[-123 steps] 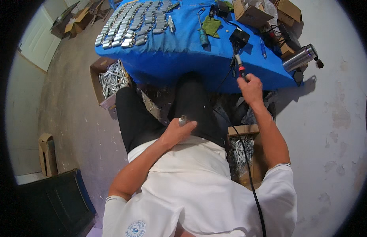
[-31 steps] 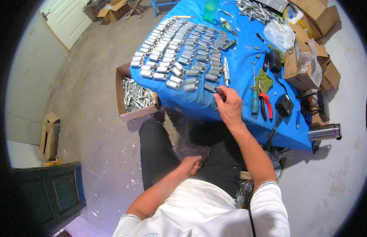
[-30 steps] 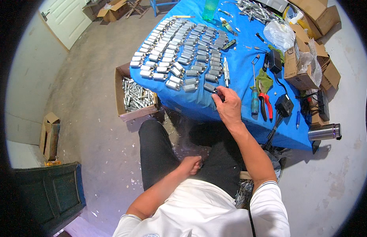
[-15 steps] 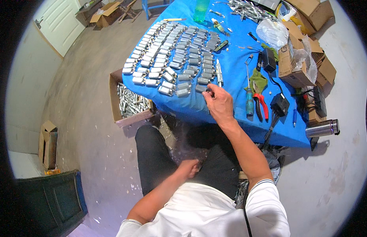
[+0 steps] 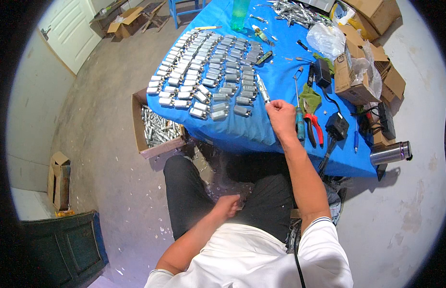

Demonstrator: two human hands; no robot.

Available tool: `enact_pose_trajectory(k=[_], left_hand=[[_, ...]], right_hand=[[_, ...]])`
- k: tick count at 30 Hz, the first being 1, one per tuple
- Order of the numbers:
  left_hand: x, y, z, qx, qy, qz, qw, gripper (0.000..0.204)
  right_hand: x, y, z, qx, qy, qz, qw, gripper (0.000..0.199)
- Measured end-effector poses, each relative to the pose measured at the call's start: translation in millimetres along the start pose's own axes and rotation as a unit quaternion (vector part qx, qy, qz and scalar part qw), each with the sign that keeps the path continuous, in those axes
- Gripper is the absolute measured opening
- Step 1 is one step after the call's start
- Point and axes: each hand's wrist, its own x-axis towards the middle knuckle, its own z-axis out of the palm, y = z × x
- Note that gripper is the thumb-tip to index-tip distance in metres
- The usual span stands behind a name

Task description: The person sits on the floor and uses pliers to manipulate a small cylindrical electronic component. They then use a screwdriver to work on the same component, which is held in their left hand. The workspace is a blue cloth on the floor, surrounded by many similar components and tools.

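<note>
My right hand (image 5: 282, 116) is closed at the near end of a slim silver pen-shaped tool (image 5: 262, 88), its fingertips pinching it over the blue cloth. Left of it stand rows of small silver metal cylinders (image 5: 211, 79) with short brass-coloured ends, probably small motors. The nearest one (image 5: 242, 111) sits at the front of the right-hand column. My left hand (image 5: 227, 205) rests low over my lap with its fingers curled; what lies in them, if anything, is too small and blurred to make out.
Right of my hand lie a screwdriver (image 5: 299, 122), red-and-black pliers (image 5: 315, 129), a green cloth (image 5: 310, 99) and black adapters (image 5: 336, 126). A steel flask (image 5: 392, 153) is at the right edge. A cardboard box (image 5: 160, 147) of silver parts stands on the floor, left. A green bottle (image 5: 239, 15) stands at the back.
My right hand has left the nearest silver cylinder, moved right and closed on the end of the pen-shaped tool, which is now tilted slightly. My left hand has barely moved.
</note>
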Motion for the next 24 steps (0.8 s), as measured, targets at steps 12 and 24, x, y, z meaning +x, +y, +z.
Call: enact_pose_trajectory(k=[12, 24], left_hand=[[-9.1, 6.7, 6.3, -0.026, -0.045, 0.036, 0.998, 0.049], [-25.9, 103.1, 53.7, 0.070, -0.026, 0.150, 0.986, 0.063]], right_hand=[[-89.0, -14.5, -107.3, 0.140, -0.216, 0.035, 0.966, 0.010], [-97.4, -6.2, -134.0, -0.046, -0.331, -0.204, 0.920, 0.009]])
